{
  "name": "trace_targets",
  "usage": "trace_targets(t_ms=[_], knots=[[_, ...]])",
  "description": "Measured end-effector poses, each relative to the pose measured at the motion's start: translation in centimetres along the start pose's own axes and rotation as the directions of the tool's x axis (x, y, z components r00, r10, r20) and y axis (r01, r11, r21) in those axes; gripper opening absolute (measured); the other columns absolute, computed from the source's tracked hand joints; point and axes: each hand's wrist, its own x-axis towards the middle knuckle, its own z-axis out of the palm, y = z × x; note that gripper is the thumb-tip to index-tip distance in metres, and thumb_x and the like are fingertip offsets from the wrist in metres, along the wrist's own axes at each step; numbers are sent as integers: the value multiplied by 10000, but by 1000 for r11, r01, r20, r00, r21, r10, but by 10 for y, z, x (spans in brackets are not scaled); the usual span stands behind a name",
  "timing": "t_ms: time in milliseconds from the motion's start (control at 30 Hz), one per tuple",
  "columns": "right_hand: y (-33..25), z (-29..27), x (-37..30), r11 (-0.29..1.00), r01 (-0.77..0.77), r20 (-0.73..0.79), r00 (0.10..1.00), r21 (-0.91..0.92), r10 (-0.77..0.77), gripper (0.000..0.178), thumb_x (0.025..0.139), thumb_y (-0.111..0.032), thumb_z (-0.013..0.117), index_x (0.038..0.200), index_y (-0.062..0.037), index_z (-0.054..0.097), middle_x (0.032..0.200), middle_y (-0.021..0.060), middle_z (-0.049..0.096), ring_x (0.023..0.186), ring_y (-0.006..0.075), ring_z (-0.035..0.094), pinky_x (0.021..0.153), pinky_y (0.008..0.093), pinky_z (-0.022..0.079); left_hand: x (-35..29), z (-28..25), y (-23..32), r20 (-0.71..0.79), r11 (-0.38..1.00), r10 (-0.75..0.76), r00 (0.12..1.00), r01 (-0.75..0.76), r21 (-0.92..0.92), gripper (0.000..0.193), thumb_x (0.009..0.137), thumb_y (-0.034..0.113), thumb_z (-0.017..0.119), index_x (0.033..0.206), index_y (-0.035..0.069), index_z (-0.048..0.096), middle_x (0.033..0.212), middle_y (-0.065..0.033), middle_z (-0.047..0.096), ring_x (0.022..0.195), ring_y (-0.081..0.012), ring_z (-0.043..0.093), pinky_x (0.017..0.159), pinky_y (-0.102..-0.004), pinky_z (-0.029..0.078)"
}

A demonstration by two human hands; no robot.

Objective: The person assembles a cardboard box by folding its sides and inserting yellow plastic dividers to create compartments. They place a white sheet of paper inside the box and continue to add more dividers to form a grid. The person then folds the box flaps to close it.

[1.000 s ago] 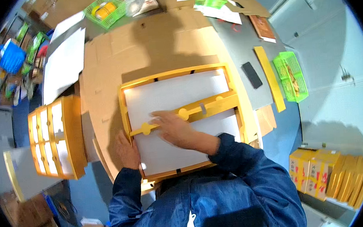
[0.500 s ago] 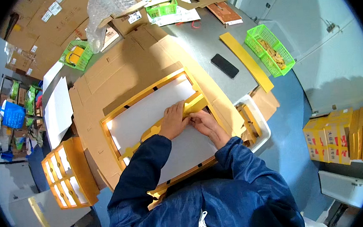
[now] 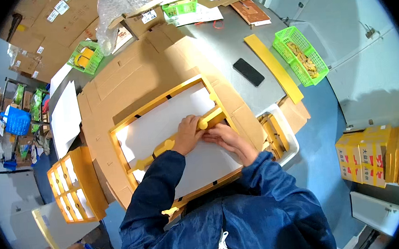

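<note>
A yellow rectangular frame (image 3: 156, 100) with white panels (image 3: 155, 123) inside lies on flattened cardboard in front of me. Across its middle runs a yellow divider strip (image 3: 163, 146) with rounded tabs along it. My left hand (image 3: 187, 134) is closed over this strip near its middle, just left of a round tab (image 3: 202, 123). Beside it, my right hand (image 3: 229, 140) has its fingers curled together against the near side of the strip. Whatever those fingertips pinch is hidden. Small black pieces (image 3: 168, 97) sit along the frame's far edge.
Brown cardboard (image 3: 112, 89) covers much of the table. To the right are a black phone (image 3: 248, 72), a long yellow board (image 3: 273, 67), a green basket (image 3: 301, 55) of small pieces and a white bin (image 3: 289, 141). A yellow drawer unit (image 3: 75, 185) stands left.
My left hand has shifted slightly left and down along the strip, uncovering a round tab. The right hand's fingers have tucked closer against the strip. The view has tilted a little.
</note>
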Motion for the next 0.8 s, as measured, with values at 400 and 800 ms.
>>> trace_targets(t_ms=[400, 800], knots=[[-27, -34, -33, 61, -142, -154, 853, -988, -500, 340, 877, -283, 525, 1129, -55, 536, 1027, 212, 571, 906, 409, 567, 776, 472, 464, 43, 14, 28, 70, 989, 117, 991, -123, 81, 237, 750, 148, 661, 882, 35, 499, 927, -146, 524, 892, -322, 510, 759, -431, 417], [-14, -37, -36, -162, -180, -86, 882, -970, -464, 173, 807, -102, 505, 926, 20, 477, 913, 238, 563, 849, 415, 578, 702, 500, 482, 35, 75, 4, -19, 965, 188, 982, -181, 189, 49, 827, 100, 478, 804, 60, 495, 767, -119, 505, 743, -300, 517, 690, -391, 411]])
